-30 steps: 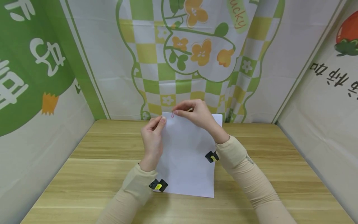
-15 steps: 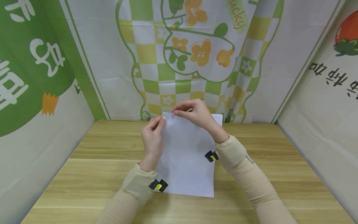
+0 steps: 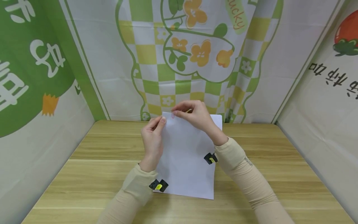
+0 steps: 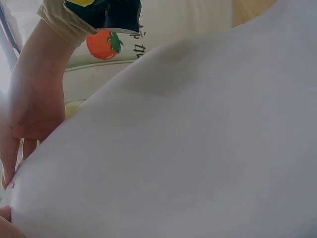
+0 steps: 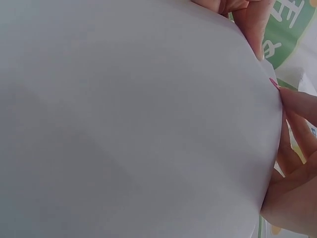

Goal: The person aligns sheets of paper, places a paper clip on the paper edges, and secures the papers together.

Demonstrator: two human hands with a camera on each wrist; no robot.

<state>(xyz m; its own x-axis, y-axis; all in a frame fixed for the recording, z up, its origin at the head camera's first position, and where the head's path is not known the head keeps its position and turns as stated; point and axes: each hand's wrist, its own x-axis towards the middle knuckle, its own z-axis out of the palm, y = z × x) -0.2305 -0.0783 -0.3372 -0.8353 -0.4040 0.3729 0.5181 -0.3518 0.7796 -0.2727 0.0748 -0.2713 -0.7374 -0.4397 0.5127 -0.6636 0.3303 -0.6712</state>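
White paper (image 3: 187,155) is held up over the table, its top edge toward the back curtain. My left hand (image 3: 152,140) pinches the paper's left edge close to the top left corner, thumb in front. At the top edge, a little right of that corner, a pink paper clip (image 3: 172,115) sits over the paper. My right hand (image 3: 195,115) pinches the clip's upper end between thumb and forefinger. The right wrist view shows the pink clip (image 5: 274,83) at the paper's edge, right at the thumb tip. Fingers behind the sheet are partly hidden.
The wooden table (image 3: 98,174) spreads out under the paper. A green and white checked curtain (image 3: 195,87) hangs behind it, with printed fabric walls on both sides. Black and yellow pieces (image 3: 158,185) sit by both cuffs.
Almost nothing differs. My right hand and its forearm have sunk very slightly, and the paper's lower edge sits a little lower. Both hands keep their pinch.
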